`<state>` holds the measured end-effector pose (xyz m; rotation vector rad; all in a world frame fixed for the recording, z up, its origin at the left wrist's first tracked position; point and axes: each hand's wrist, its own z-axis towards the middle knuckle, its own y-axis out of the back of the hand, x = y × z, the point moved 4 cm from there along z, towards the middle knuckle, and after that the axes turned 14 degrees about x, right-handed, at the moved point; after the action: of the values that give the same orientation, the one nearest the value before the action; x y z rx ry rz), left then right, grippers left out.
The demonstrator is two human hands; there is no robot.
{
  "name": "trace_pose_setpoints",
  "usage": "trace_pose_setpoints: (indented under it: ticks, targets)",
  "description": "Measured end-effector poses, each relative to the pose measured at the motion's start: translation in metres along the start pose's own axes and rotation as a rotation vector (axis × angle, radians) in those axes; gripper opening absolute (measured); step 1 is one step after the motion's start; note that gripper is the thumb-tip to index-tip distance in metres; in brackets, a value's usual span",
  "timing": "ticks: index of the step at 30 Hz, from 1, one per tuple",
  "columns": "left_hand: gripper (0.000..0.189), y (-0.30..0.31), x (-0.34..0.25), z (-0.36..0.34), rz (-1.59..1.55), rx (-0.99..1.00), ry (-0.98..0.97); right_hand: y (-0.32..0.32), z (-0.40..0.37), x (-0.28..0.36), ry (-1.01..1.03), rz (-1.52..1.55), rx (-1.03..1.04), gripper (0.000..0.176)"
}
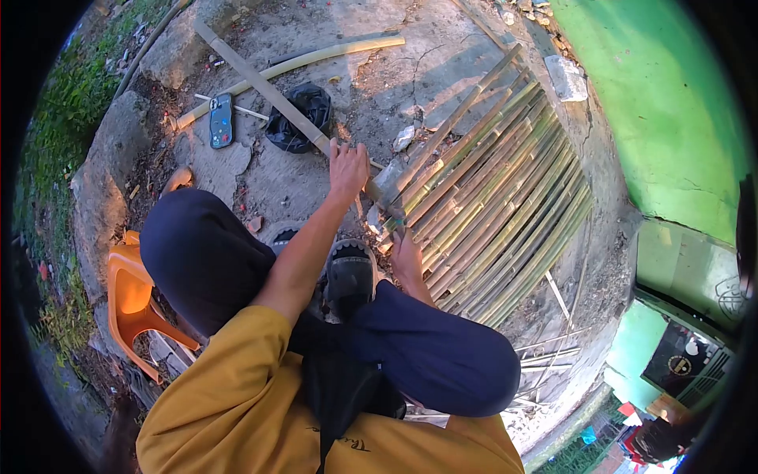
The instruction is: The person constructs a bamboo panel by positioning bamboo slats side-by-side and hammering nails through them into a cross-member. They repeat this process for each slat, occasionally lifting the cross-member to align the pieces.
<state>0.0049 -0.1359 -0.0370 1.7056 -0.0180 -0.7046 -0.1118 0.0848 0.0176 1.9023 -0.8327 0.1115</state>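
Note:
My left hand [350, 167] is closed around a long flat bamboo strip [264, 87], which runs from the upper left down toward the middle of the view. Lower and to the right, my right hand [407, 257] is wrapped round the handle of a knife-like tool [397, 227]. Its dark blade end lies close to the strip's lower end, and its exact kind I cannot tell. Just beyond my right hand, many narrow bamboo poles [497, 197] lie side by side on the ground, their near ends by the tool.
A black plastic bag [298, 118] and a phone [222, 122] rest on the concrete, near a curved bamboo piece [332, 51]. An orange plastic chair [126, 296] stands at left. Rocks [118, 158] edge the ground there. A green wall [663, 103] rises at right. My sandalled foot [351, 272] is below my hands.

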Motion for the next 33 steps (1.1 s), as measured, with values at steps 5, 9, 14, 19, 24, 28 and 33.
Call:
trace_pose_setpoints:
  ticks: [5, 9, 14, 19, 24, 28, 33]
  targets:
    - [0.02, 0.004, -0.003, 0.007, 0.0, -0.019, -0.006, 0.022, -0.006, 0.006, 0.0, 0.33, -0.085, 0.036]
    - [0.019, 0.002, 0.003, -0.002, 0.009, 0.023, 0.007, 0.028, -0.011, 0.006, 0.021, 0.395, -0.133, 0.038]
    - [0.019, 0.001, -0.002, 0.002, 0.037, -0.018, -0.002, 0.01, 0.007, 0.0, 0.008, 0.185, 0.086, 0.034]
    - [0.017, -0.001, -0.003, 0.001, -0.018, 0.005, -0.072, 0.003, -0.001, -0.012, 0.001, 0.256, -0.046, 0.033]
    - [0.015, 0.005, -0.003, -0.005, -0.012, -0.024, -0.101, 0.019, -0.001, -0.02, -0.065, 0.339, 0.053, 0.036]
    - [0.028, 0.034, -0.031, -0.026, -0.132, -0.053, -0.14, 0.028, -0.025, -0.036, 0.02, 0.456, -0.307, 0.033]
    - [0.044, 0.001, -0.065, -0.05, -0.141, 0.035, -0.191, -0.015, -0.058, -0.084, -0.213, 0.667, -0.436, 0.03]
